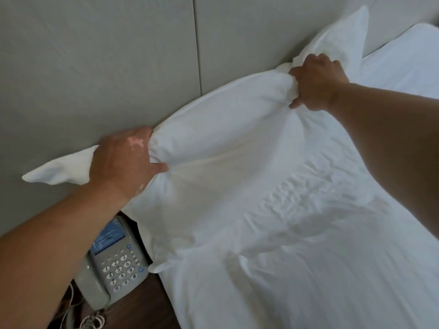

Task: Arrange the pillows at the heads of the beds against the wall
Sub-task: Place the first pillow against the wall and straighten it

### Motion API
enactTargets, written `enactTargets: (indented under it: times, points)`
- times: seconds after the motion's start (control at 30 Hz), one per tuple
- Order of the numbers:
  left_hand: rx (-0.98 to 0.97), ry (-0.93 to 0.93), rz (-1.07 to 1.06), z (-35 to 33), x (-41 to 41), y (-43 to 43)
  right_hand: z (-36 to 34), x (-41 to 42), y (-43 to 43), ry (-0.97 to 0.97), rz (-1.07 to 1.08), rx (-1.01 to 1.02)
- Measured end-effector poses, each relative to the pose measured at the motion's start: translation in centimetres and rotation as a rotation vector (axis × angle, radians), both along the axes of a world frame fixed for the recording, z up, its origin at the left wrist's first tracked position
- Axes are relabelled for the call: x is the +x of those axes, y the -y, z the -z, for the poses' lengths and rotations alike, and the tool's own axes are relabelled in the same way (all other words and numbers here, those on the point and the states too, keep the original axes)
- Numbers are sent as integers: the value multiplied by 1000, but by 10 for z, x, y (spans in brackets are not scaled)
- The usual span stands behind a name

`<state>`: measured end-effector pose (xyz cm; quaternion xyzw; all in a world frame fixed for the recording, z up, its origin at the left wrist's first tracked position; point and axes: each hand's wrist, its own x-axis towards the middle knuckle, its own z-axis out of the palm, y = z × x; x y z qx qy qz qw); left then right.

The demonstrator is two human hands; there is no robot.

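Observation:
A white pillow (228,129) lies at the head of the bed (320,257), its long edge touching the grey padded wall panel (99,67). My left hand (123,162) is shut on the pillow's left end, where a loose flap of the case sticks out past my fingers. My right hand (316,84) is shut on bunched fabric at the pillow's right end. A second white pillow (339,41) leans against the wall just behind my right hand. Both of my forearms reach in from the bottom and right edges.
A grey desk telephone (114,264) with a keypad sits on a dark wooden nightstand (152,305) left of the bed, with cords at its near side. Another white bed or pillow (408,51) shows at the far right. The sheet is wrinkled.

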<state>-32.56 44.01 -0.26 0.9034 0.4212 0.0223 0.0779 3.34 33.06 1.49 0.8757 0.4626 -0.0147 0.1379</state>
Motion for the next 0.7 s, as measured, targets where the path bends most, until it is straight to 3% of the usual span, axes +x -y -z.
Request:
enactTargets:
  times: [0.17,0.33,0.57,0.7]
  points:
    - [-50,-62,-27,0,1,-10,4,0,1,18,-1,48]
    - [-103,-111,-62,-9,0,-2,-5,1,42,-3,61,228]
    - [-24,-45,-27,-25,-7,68,-13,-23,182,-254,247,218]
    - [-231,65,-1,-25,-12,135,2,-53,280,-359,340,147]
